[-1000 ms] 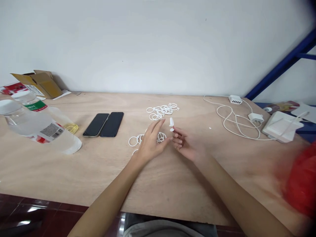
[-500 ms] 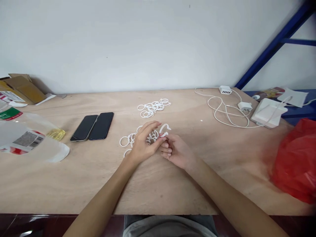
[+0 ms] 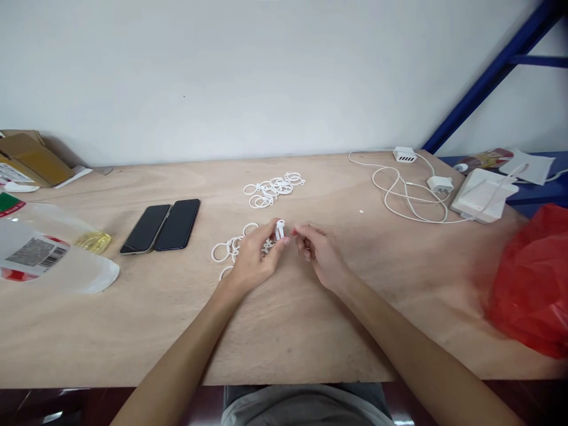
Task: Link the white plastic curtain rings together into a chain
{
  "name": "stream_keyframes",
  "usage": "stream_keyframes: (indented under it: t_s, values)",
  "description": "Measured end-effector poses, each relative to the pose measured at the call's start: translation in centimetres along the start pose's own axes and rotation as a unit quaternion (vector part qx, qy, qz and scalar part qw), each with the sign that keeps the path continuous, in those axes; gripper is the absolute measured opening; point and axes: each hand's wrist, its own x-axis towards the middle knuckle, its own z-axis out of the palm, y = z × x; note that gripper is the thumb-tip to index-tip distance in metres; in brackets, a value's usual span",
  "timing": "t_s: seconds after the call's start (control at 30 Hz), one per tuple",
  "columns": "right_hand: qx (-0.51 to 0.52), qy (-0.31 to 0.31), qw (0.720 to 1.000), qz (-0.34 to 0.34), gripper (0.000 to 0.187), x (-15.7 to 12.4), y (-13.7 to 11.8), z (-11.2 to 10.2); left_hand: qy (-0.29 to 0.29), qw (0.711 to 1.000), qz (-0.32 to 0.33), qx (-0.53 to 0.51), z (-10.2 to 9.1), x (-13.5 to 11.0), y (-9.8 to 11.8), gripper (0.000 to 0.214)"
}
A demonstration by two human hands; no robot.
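A white plastic ring [image 3: 279, 229] with a small clasp-like end is pinched between the thumb and fingers of my left hand [image 3: 257, 257], seen nearly edge-on. My right hand [image 3: 323, 254] is just to its right, apart from the ring, fingers curled in and pressed together; nothing shows in them. Several similar white rings [image 3: 219, 252] lie on the table beneath and left of my left hand, which partly hides them. Farther back, a second group of white rings [image 3: 270, 190] lies in a loose heap.
Two dark phones [image 3: 177, 225] lie side by side at left, near a clear plastic bottle [image 3: 84, 275] on its side and a cardboard box [image 3: 33, 160]. At right are a white cable [image 3: 390, 204], chargers [image 3: 404, 155], a white device [image 3: 481, 195] and a red plastic bag [image 3: 532, 290].
The ring that was spread open in my right fingers is now in my left hand, looking closed. My right hand has drawn away to the right. The view has shifted slightly.
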Motion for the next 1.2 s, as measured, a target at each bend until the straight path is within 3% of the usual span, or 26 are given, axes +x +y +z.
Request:
stream_keyframes:
  t_s: [0.1,0.23,0.5,0.67,0.83,1.2]
  values:
    - [-0.010,-0.042,0.996,-0.079,0.026,0.2,0.2,-0.2,-0.023,0.999,0.025,0.025,0.0,0.0,0.5,0.019]
    - [-0.009,-0.081,0.992,-0.100,0.028,0.3,0.8,-0.3,-0.008,0.998,0.043,0.043,0.3,-0.1,0.5,0.022]
    - [0.017,-0.084,0.994,-0.070,0.030,0.2,0.5,0.2,0.052,0.996,0.048,0.062,1.0,-0.5,-0.4,0.035]
    - [0.061,-0.085,0.994,-0.030,0.028,0.3,0.5,0.0,0.039,0.999,0.015,0.022,1.1,-0.5,-0.1,0.041]
    - [0.094,-0.095,0.991,0.016,0.027,0.5,0.7,-0.1,0.032,0.999,0.013,0.014,1.4,-0.5,0.1,0.031]
    - [0.097,-0.073,0.992,0.034,0.024,0.6,1.0,-0.1,0.017,0.998,0.024,0.059,2.0,-0.6,-0.3,0.031]
